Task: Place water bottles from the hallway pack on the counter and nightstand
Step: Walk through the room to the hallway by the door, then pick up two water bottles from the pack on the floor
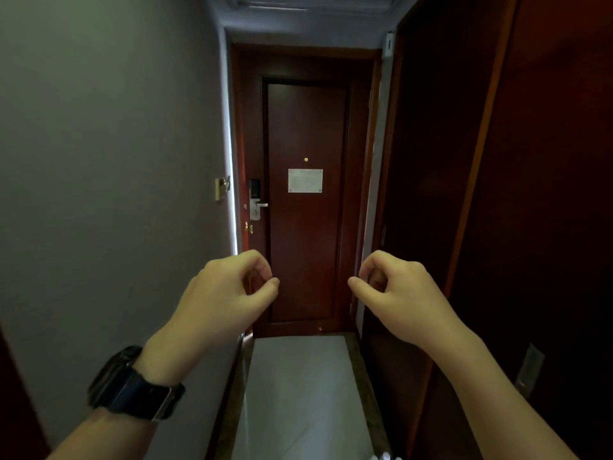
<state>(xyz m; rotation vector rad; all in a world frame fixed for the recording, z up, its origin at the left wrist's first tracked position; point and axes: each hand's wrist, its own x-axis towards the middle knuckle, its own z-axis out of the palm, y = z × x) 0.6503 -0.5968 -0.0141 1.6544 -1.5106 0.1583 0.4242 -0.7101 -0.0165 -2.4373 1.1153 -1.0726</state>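
Both bare hands, left hand point(225, 293) and right hand point(394, 293), hover loosely curled and empty before the dark red wooden door point(306, 200), while white bottle caps point(386, 456) peek at the bottom edge, below and nearer the right.

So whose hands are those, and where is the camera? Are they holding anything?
The camera sits on a person's head and looks forward and down, so you see what that person sees. The two hands are the person's own. The left hand, with a dark wristwatch on its wrist, and the right hand are both raised, fingers loosely curled, and both hold nothing. The person stands in a narrow hallway. Straight ahead is a dark red door with a silver door handle and a small white notice. The pale floor runs up to it. At the very bottom edge, some small white tops peek in; they may be bottle caps, but too little shows to tell.
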